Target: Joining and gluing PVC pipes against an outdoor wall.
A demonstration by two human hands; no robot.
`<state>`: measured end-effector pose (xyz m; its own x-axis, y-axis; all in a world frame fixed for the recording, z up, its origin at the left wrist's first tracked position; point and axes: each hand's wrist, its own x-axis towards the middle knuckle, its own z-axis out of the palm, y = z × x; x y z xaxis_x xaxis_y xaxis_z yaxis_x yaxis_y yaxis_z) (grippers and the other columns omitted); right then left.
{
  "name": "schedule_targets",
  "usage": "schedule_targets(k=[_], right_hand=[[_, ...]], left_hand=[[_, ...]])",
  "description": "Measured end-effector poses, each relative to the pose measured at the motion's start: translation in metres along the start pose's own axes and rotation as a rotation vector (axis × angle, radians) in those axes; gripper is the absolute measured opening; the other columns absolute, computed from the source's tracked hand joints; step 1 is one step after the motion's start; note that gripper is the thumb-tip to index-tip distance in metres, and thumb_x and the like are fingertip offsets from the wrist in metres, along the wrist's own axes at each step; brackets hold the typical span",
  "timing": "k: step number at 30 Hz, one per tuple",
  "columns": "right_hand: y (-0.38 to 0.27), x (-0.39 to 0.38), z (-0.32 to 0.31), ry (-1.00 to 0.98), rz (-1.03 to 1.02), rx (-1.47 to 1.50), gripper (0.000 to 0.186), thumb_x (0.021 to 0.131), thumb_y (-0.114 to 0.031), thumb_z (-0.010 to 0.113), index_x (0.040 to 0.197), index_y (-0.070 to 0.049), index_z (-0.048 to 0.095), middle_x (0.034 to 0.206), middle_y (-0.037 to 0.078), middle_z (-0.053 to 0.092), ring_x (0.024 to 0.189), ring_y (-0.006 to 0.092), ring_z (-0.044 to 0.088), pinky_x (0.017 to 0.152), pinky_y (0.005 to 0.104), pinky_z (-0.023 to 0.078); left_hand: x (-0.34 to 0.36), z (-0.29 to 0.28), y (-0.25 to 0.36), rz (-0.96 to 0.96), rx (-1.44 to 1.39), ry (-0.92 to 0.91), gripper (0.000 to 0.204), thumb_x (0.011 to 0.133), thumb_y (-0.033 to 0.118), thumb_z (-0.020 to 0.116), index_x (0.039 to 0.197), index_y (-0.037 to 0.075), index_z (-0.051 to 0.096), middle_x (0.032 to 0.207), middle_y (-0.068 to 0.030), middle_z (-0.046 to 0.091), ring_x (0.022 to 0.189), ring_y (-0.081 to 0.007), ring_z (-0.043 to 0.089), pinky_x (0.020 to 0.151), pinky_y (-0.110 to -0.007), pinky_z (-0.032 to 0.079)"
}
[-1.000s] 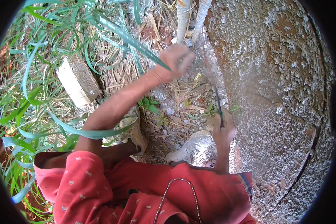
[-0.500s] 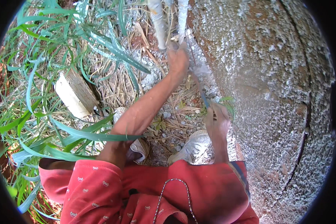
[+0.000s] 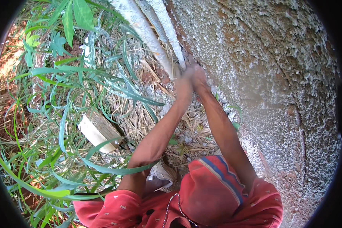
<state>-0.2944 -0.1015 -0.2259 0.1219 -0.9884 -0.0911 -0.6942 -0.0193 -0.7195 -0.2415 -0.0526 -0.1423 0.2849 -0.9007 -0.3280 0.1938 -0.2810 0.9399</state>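
Observation:
Both hands meet at the foot of a few whitish stems [image 3: 142, 32], low against a rough wall-like surface. My left hand [image 3: 183, 86] is smeared by motion and touches the lower end of the stems; its fingers are hard to make out. Just right of it and partly behind it is my right hand [image 3: 198, 76], its fingers reaching up beside the nearest white stem [image 3: 170, 32]. The thin tool with a blue part, seen in that hand earlier, does not show now. Whatever lies between the two hands is hidden.
A rough, white-speckled brown surface [image 3: 269, 76] fills the right side, with a crack running down it. Long green leaves [image 3: 119, 171] hang across my left forearm. A cut block of wood [image 3: 98, 131] lies in the grass at left. My shoe [image 3: 162, 174] stands on straw-covered ground.
My right hand has moved up and away from me to join the left at the stems; its thin tool has gone out of sight. The view has shifted, and a red-clad knee shows higher.

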Motion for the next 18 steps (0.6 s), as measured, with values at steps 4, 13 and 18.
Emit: schedule_targets(k=[4, 13, 18], right_hand=[[-0.001, 0.011, -0.005, -0.173, 0.130, 0.076, 0.049, 0.084, -0.039, 0.041, 0.127, -0.017, 0.035, 0.100, 0.022, 0.058, 0.091, 0.0386, 0.055, 0.077, 0.0438, 0.043], [-0.018, -0.037, -0.016, 0.132, 0.290, 0.437, 0.026, 0.086, -0.026, 0.044, 0.106, -0.010, 0.049, 0.077, 0.022, 0.060, 0.073, 0.0394, 0.058, 0.064, 0.0471, 0.045], [0.019, -0.205, -0.056, -0.041, -0.236, -0.339, 0.020, 0.078, -0.013, 0.048, 0.094, -0.005, 0.055, 0.081, 0.012, 0.056, 0.058, 0.0227, 0.055, 0.052, 0.0350, 0.044]], left_hand=[[0.012, 0.019, 0.018, 0.036, 0.089, 0.109, 0.055, 0.084, 0.024, 0.054, 0.124, -0.007, 0.030, 0.121, -0.0200, 0.043, 0.109, -0.0271, 0.044, 0.091, -0.031, 0.034], [0.031, 0.013, -0.008, 0.100, 0.141, 0.151, 0.036, 0.089, 0.024, 0.047, 0.112, -0.003, 0.040, 0.101, -0.0154, 0.053, 0.092, -0.0203, 0.051, 0.079, -0.031, 0.040], [0.053, 0.000, -0.032, 0.084, 0.169, 0.078, 0.043, 0.089, 0.026, 0.049, 0.117, -0.005, 0.038, 0.107, -0.0155, 0.052, 0.095, -0.0196, 0.051, 0.077, -0.028, 0.043]])
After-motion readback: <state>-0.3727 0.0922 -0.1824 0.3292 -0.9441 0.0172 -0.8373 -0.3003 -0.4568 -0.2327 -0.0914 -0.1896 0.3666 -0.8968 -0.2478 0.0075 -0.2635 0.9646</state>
